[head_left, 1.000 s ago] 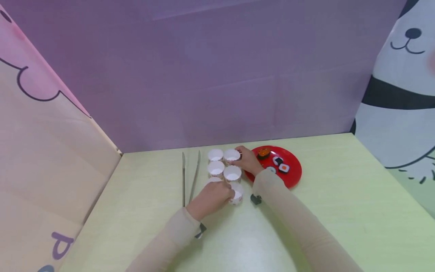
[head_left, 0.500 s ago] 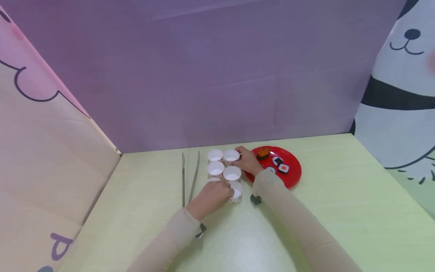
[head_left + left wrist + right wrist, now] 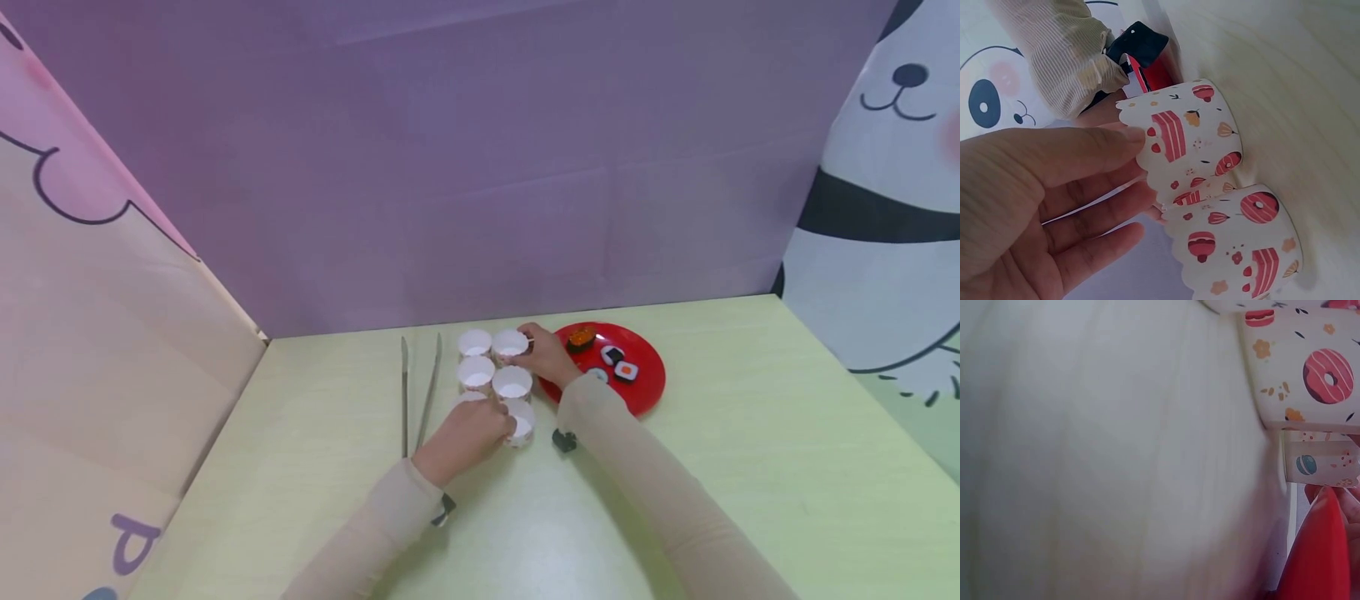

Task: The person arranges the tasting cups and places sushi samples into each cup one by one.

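Note:
Several white paper baking cups, printed with cakes and donuts, stand in two columns in the head view. My left hand (image 3: pixel 467 440) pinches the rim of the near right baking cup (image 3: pixel 521 422); in the left wrist view the thumb lies on the printed side of that baking cup (image 3: pixel 1194 134). At the far end of the same column, my right hand (image 3: pixel 547 357) grips the far right baking cup (image 3: pixel 510 342) by its right side. Between them is the middle right baking cup (image 3: pixel 513 382). The left hand partly covers the near left baking cup (image 3: pixel 472 397).
A red plate (image 3: pixel 648 392) with several sushi pieces lies right of the cups, partly behind the right hand and sleeve. Left of the cups lies a pair of long metal tongs (image 3: pixel 405 400). A purple wall (image 3: pixel 480 167) stands behind the table (image 3: pixel 750 467).
Over the last second the near right baking cup has shifted slightly away from me, closer to the middle one, under my left hand. My right hand stays at the far right cup.

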A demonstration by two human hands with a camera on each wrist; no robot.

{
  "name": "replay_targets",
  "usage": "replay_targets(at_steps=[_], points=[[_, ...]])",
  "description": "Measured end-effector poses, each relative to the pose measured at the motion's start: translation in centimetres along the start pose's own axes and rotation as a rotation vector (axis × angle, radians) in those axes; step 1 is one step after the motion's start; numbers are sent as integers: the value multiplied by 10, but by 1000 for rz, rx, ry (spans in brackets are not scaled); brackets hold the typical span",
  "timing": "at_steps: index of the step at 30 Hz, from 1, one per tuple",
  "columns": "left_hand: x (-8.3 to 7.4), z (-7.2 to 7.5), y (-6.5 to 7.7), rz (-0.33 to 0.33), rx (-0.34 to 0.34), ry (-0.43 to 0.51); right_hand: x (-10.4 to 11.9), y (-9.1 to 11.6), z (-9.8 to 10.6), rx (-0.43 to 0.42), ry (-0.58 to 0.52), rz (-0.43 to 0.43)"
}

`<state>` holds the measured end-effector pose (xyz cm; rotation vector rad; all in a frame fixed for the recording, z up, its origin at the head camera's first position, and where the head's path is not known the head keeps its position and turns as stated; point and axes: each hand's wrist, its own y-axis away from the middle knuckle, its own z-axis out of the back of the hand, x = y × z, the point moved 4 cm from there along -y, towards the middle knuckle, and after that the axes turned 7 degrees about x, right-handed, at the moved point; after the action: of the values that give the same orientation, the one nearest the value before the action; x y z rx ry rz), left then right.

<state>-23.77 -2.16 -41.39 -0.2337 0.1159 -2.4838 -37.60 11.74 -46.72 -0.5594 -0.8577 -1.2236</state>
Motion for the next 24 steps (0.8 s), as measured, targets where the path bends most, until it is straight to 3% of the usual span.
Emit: replay_targets(at_steps=[17,24], points=[[-2,0,0,6,31,6,3,-2,2,48,33,-35],[0,5,2,18,2,-13,5,-4,5,99,81,-18]])
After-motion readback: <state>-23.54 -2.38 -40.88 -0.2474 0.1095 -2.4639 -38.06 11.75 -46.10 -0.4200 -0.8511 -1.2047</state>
